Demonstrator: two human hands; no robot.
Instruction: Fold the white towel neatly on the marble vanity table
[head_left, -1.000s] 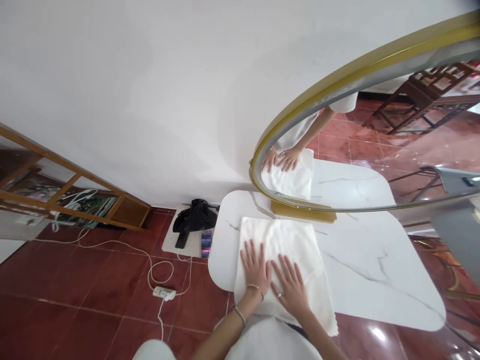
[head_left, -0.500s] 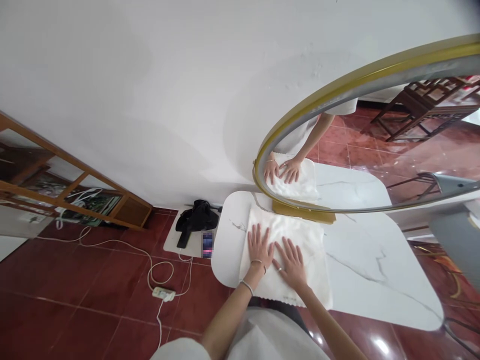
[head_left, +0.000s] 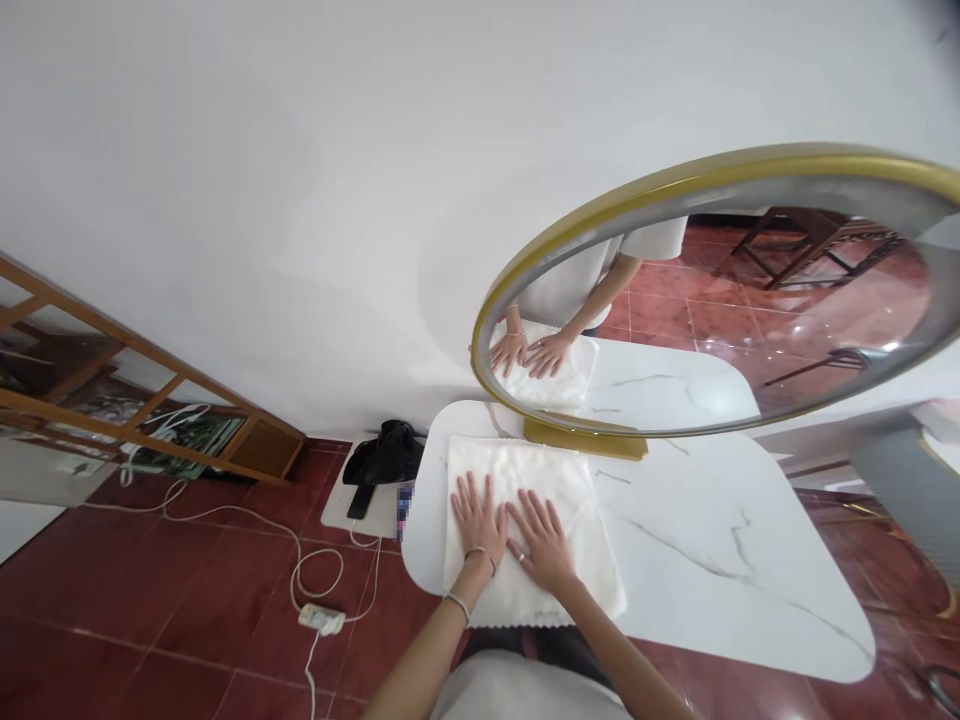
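Observation:
A white cloth [head_left: 581, 565] with scalloped edges lies spread on the left part of a white marbled table [head_left: 720, 570]. My left hand [head_left: 480, 525] rests flat on the cloth, palm down, fingers spread. Close beside it, my right hand [head_left: 541, 540] also lies flat on the cloth, with its fingers apart and a ring on one finger. Neither hand grips anything. Behind the cloth stands an oval gold-framed mirror [head_left: 697, 320] on a gold base [head_left: 585, 438], and both hands show in its reflection.
Left of the table, a low white surface [head_left: 337, 505] holds a black bag [head_left: 384, 455] and a dark phone [head_left: 361, 502]. A power strip [head_left: 322, 618] and cables lie on the red tiled floor. A wooden cabinet [head_left: 262, 448] stands against the wall at the far left.
The cloth and both hands have shifted left on the table, nearer its left edge. The camera view has also moved slightly, and more of the mirror shows. Both hands stay flat.

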